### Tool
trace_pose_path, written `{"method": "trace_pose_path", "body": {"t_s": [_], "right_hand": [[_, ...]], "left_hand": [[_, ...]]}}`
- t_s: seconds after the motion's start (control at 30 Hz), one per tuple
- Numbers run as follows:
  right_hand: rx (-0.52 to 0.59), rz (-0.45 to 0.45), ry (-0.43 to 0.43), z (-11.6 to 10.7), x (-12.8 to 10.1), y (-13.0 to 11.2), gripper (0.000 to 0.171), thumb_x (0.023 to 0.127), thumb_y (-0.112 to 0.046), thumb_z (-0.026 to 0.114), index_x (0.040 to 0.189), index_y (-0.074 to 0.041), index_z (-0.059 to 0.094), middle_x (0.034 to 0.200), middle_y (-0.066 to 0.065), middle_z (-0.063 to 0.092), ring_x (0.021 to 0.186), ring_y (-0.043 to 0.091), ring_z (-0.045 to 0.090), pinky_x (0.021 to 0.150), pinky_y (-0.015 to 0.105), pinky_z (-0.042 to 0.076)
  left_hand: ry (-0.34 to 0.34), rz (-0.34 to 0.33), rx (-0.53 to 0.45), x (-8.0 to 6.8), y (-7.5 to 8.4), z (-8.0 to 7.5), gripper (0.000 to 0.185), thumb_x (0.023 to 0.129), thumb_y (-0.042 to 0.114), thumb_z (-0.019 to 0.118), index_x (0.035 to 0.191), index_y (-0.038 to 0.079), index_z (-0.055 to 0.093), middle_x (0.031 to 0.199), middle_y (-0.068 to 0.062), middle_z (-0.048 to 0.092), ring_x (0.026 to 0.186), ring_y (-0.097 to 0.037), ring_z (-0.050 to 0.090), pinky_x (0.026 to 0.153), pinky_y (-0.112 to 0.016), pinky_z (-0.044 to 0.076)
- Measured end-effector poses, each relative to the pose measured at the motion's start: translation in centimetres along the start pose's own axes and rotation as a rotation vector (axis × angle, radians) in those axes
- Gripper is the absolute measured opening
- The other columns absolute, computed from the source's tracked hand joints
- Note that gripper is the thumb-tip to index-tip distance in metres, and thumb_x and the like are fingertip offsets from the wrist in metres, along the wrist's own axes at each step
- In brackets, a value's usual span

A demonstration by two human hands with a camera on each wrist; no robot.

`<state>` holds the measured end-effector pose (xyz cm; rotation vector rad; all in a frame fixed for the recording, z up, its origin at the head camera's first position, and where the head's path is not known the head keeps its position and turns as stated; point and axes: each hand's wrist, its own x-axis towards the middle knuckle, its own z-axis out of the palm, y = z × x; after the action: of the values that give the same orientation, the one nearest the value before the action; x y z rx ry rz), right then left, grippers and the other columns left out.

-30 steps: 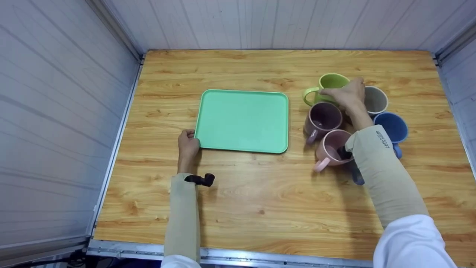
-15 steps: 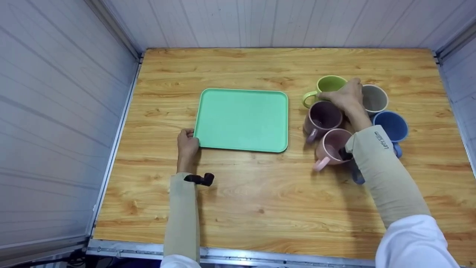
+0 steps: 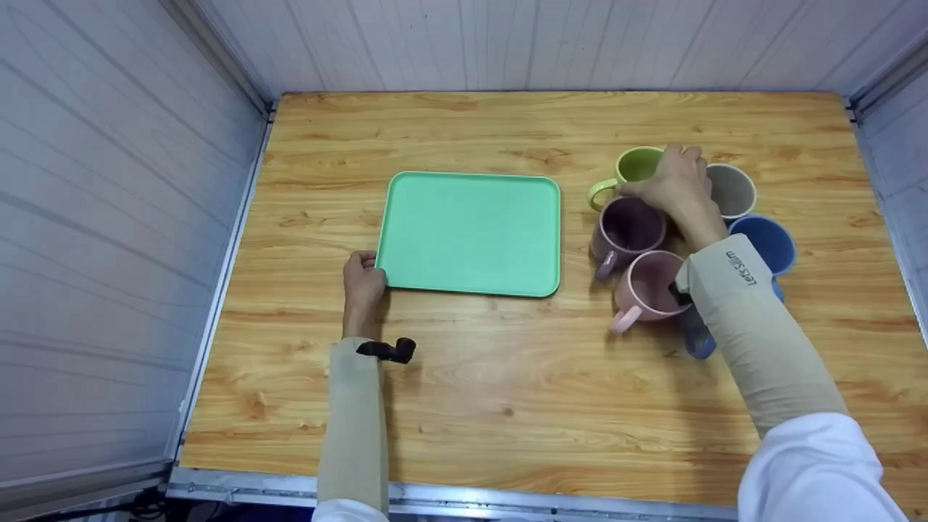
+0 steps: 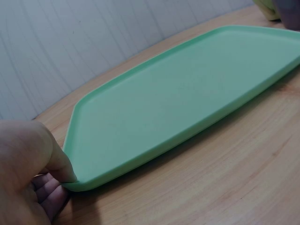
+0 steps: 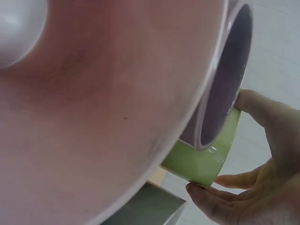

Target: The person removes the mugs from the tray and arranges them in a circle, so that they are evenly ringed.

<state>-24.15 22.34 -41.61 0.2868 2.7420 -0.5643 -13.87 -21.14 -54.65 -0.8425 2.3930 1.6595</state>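
My left hand (image 3: 362, 285) pinches the near left corner of a flat green tray (image 3: 471, 235), thumb on the rim and fingers curled beneath it in the left wrist view. At the far end of a mug cluster, my right hand (image 3: 680, 185) grips a yellow-green mug (image 5: 206, 161) from the right, its thumb and fingers on opposite sides. That mug's handle (image 3: 600, 194) points left. A purple mug (image 3: 631, 226) stands just nearer than it, with a pink mug (image 3: 652, 279) nearer still. The pink mug fills much of the right wrist view.
A grey-white mug (image 3: 732, 191) and a blue mug (image 3: 765, 245) stand to the right of my right hand. Below the right sleeve, a blue handle (image 3: 699, 342) shows; its mug is mostly hidden. Pale panels (image 3: 493, 43) border the wooden table (image 3: 493, 391).
The yellow-green mug has shifted slightly left and toward me. My right hand has moved a little with it, its fingers now more spread. The left hand and tray stay put.
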Motion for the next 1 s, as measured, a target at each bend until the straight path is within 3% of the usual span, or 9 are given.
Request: {"method": "trace_pose_path", "body": {"t_s": [0.17,0.4,0.7,0.9,1.0], "right_hand": [[-0.024,-0.011,-0.006,-0.2,0.3,0.4,0.114,0.072,-0.064,0.066,0.145,0.008,0.017,0.144,0.037,0.019,0.132,0.051,0.023,0.108,0.061,0.024],[-0.036,-0.063,0.021,-0.3,0.4,1.7,0.124,0.067,-0.076,0.063,0.148,0.006,0.014,0.146,0.036,0.019,0.136,0.051,0.012,0.113,0.062,0.006],[-0.050,-0.113,0.002,-0.5,0.6,2.9,0.119,0.068,-0.080,0.058,0.145,0.005,0.028,0.138,0.035,0.026,0.126,0.048,0.016,0.105,0.066,0.009],[-0.076,-0.115,-0.002,-0.8,0.6,3.2,0.120,0.066,-0.081,0.058,0.141,0.008,0.030,0.140,0.036,0.025,0.128,0.050,0.016,0.106,0.067,0.007],[-0.068,-0.112,0.021,-1.0,0.6,3.7,0.109,0.069,-0.077,0.060,0.133,0.009,0.035,0.137,0.035,0.028,0.127,0.050,0.018,0.106,0.066,0.007]], "left_hand": [[-0.008,0.001,0.007,0.0,0.1,0.0,0.048,0.082,-0.007,0.032,0.129,-0.004,0.047,0.126,-0.019,0.048,0.114,-0.028,0.047,0.098,-0.036,0.041],[0.008,0.002,-0.006,0.1,0.1,0.0,0.048,0.082,-0.007,0.032,0.127,-0.004,0.048,0.122,-0.018,0.050,0.110,-0.027,0.048,0.095,-0.035,0.042],[0.010,-0.006,-0.013,0.0,-0.1,-0.2,0.047,0.083,-0.008,0.031,0.127,-0.005,0.047,0.123,-0.019,0.049,0.110,-0.027,0.048,0.096,-0.034,0.042],[-0.001,-0.004,-0.011,-0.3,-0.2,-0.3,0.047,0.085,-0.007,0.031,0.129,-0.005,0.045,0.125,-0.020,0.048,0.112,-0.028,0.047,0.096,-0.035,0.042],[-0.001,-0.001,-0.013,-0.4,-0.2,-0.3,0.047,0.085,-0.007,0.032,0.130,-0.005,0.045,0.126,-0.020,0.049,0.113,-0.028,0.048,0.097,-0.035,0.042]]}}
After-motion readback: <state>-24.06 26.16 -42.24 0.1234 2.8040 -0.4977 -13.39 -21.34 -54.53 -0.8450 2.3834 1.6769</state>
